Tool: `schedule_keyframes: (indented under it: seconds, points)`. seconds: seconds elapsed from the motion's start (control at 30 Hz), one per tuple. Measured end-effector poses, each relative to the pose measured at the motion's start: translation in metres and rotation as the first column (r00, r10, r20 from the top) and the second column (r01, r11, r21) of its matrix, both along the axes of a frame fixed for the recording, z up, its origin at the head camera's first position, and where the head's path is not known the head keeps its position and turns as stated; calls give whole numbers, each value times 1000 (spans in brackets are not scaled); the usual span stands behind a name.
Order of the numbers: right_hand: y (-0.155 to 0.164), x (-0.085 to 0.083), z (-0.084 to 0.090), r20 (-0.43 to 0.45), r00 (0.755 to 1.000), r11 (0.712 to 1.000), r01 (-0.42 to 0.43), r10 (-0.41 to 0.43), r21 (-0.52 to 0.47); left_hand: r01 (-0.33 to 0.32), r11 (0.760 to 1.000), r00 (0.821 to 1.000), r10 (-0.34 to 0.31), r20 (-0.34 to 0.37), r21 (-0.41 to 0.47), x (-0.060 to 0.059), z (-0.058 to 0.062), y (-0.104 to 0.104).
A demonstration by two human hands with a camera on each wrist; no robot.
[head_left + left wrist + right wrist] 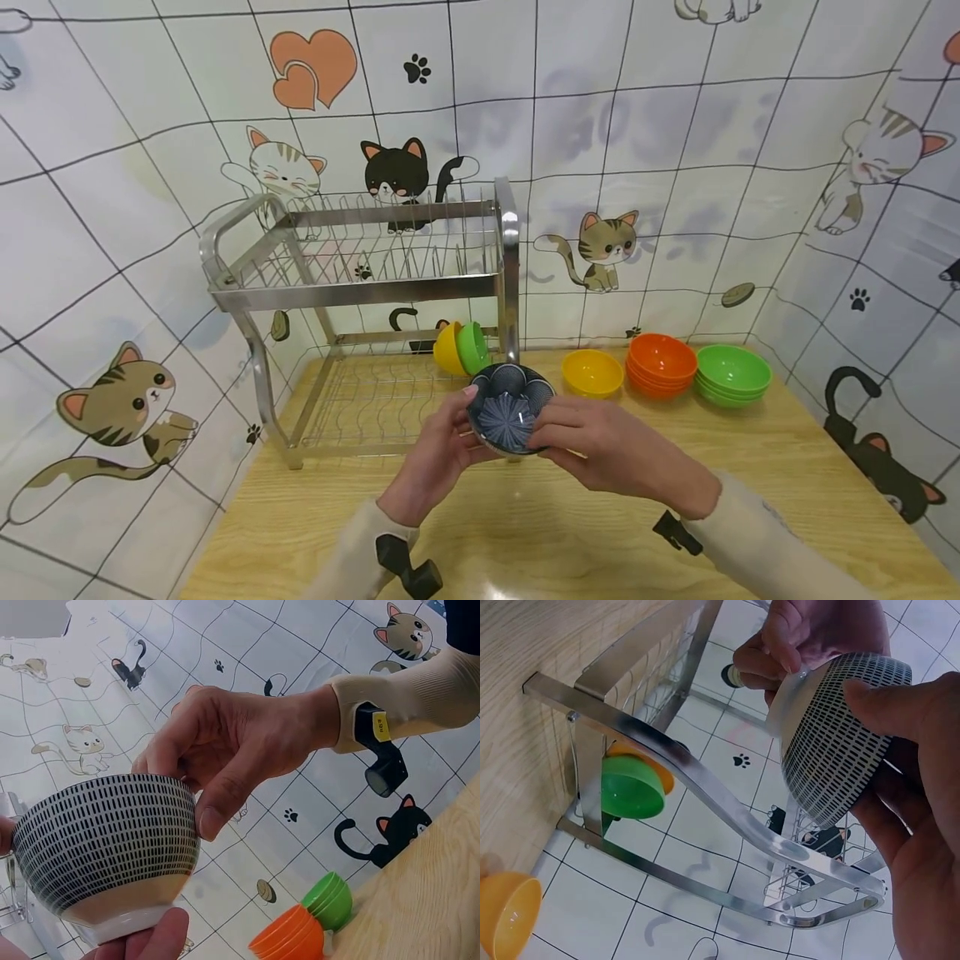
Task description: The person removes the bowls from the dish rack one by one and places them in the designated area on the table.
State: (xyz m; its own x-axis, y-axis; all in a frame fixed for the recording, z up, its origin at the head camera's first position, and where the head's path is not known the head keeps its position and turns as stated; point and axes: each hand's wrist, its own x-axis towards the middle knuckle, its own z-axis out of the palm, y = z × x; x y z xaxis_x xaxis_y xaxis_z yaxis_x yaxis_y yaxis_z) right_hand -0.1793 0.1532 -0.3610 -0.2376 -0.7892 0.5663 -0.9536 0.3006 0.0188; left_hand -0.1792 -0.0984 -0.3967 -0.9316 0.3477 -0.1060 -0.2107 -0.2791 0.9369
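Both hands hold one patterned ceramic bowl [506, 421] over the table, tilted so its dark inside with radiating lines faces the head camera. Rows of short dark dashes cover its outer wall [109, 840], above a plain tan band and a pale foot. My left hand [438, 446] grips it from the left, thumb at the rim and fingers under the foot. From the other side my right hand [600, 442] pinches the rim, with its thumb [221, 799] against the outer wall. The right wrist view also shows the bowl [836, 739] between both hands.
A two-tier metal dish rack [375, 292] stands behind and left. On its lower tier a yellow bowl [447, 350] and a green bowl [474, 348] lean on their sides. Right of it stand a yellow bowl [592, 373], stacked orange bowls [660, 367] and stacked green bowls [733, 375].
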Motion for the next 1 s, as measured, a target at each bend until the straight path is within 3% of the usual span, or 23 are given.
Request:
schedule_keyframes:
  seconds: [0.2,0.37,0.47,0.63,0.73,0.87,1.0]
  points:
    - [0,1,-3,-78,996,999,-41,40,-18,51,999,999,-51,-10,6,-1,-1,-1]
    - [7,2,-2,-66,997,999,-28,25,-41,113,993,992,-116,-56,-40,-7,-1,0]
    - [13,1,3,-64,998,997,-14,9,-71,110,991,989,-117,-94,-77,-14,-1,2]
    - [26,-3,10,-81,996,993,14,-23,-118,-7,989,993,-10,-120,-145,-30,-1,2]
    - [35,-5,11,-88,995,990,28,-40,-136,-93,978,986,65,-152,-185,-40,-3,0]
    - [45,-10,9,-109,992,988,41,-58,-151,-199,949,965,146,-218,-245,-52,-6,-2]
    - [56,-18,3,-91,991,986,84,-98,-145,-294,907,931,200,-306,-300,-61,-9,-2]
